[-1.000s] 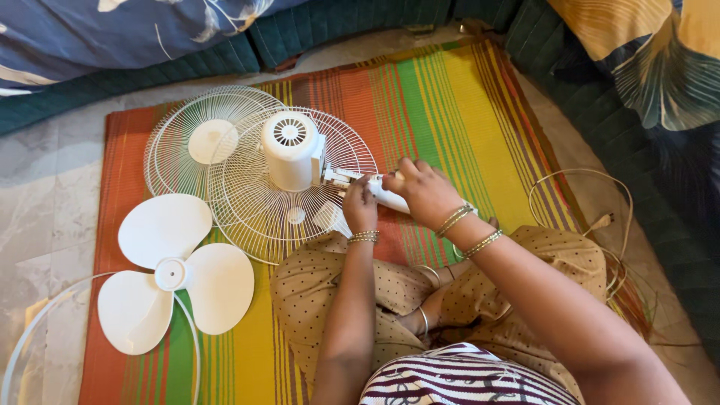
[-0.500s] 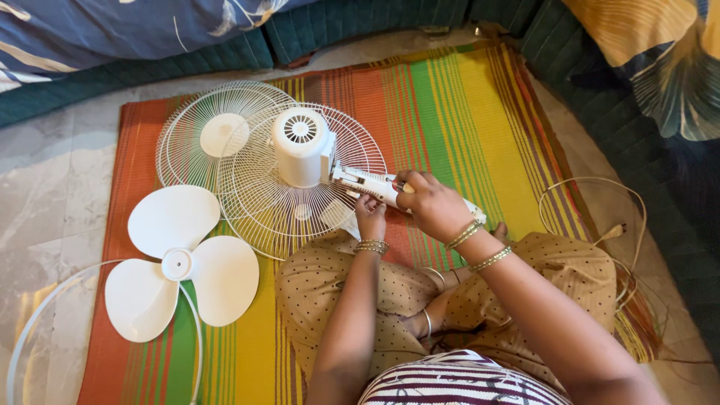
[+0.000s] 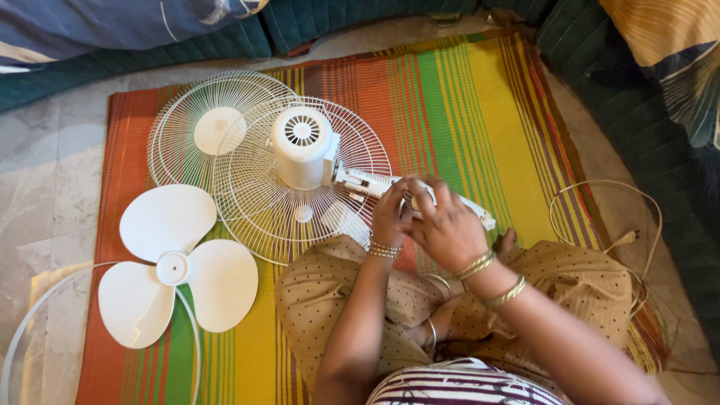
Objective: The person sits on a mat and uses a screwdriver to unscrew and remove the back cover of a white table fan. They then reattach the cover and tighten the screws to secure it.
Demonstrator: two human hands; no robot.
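Left hand (image 3: pixel 390 214): forearm rises from the lap toward 12 o'clock, wrist bent, bangles on it; fingers curled onto the white fan neck (image 3: pixel 375 184), grasping it near the middle.
Right hand (image 3: pixel 448 229): forearm enters from 5 o'clock, back of the hand turned up; fingers folded over the same neck just at 3 o'clock of the left hand, gripping it, the two hands touching.
Fan neck: slants from the motor housing (image 3: pixel 302 146) toward 4 o'clock, its far end showing past the right hand.
Motor housing: white, upright on the rear grille (image 3: pixel 255 202), at 10 o'clock of the hands.
Front grille (image 3: pixel 191 127): flat, partly under the rear grille, at 10 o'clock.
Fan blade (image 3: pixel 176 262): three white lobes, at 8 o'clock, well apart from both hands.
Striped mat (image 3: pixel 465 105): beneath everything.
Power cord (image 3: pixel 637 217): looped at 3 o'clock.
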